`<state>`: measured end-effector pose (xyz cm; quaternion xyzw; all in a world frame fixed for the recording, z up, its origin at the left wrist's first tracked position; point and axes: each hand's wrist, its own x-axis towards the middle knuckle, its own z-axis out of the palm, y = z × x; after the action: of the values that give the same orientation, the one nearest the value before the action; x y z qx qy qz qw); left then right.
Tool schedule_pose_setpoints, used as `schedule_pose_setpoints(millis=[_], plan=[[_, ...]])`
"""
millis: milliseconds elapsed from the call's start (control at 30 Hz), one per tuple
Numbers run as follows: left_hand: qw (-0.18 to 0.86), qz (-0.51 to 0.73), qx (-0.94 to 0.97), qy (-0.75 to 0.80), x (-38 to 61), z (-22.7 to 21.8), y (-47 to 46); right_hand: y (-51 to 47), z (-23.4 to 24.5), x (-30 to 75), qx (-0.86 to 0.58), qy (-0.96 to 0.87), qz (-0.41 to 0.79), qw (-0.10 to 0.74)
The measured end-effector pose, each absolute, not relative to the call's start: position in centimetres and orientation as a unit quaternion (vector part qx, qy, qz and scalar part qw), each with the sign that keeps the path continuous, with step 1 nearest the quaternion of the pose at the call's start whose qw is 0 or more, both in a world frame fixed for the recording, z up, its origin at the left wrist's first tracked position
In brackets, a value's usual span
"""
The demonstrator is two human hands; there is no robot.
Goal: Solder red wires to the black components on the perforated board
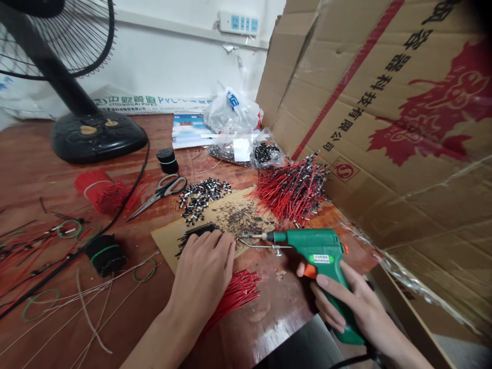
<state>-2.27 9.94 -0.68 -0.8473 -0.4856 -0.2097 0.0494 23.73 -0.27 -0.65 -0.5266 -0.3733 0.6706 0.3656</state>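
Observation:
My right hand (pixel 359 289) is wrapped round the handle of a green soldering gun (pixel 313 243), with a finger by its orange trigger (pixel 309 270). The gun's tip and thin metal feed tube (pixel 255 245) point left, towards my left fingertips. My left hand (pixel 207 261) is closed in a pinch near that tip; its fingers hide what they hold. Under and beside it lie black wires (pixel 198 236) on a brown board (pixel 165 238) and red wires (pixel 240 292) on the table. Dark crumbs (pixel 246 215) are scattered on the board behind the tip.
Small black-and-silver parts (pixel 203 197) lie behind the board, with scissors (pixel 163 192) to their left. A pile of red wires with black ends (pixel 292 189) stands beside a tall cardboard box (pixel 369 118). At the left are a fan (pixel 98 136), wire bundles (pixel 105 254) and loose strands.

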Motion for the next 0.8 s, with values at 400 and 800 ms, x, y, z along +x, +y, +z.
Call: schedule_pose_setpoints(millis=[400,800], plan=[[0.049,-0.235,-0.845,-0.478,-2.18,-0.84,9.90,-0.31,-0.60,23.77,-0.547,-0.373,0.662,0.353],[0.061,-0.241,-0.844,-0.476,-2.09,-0.86,9.84,-0.27,-0.26,23.62,-0.554,-0.367,0.657,0.357]])
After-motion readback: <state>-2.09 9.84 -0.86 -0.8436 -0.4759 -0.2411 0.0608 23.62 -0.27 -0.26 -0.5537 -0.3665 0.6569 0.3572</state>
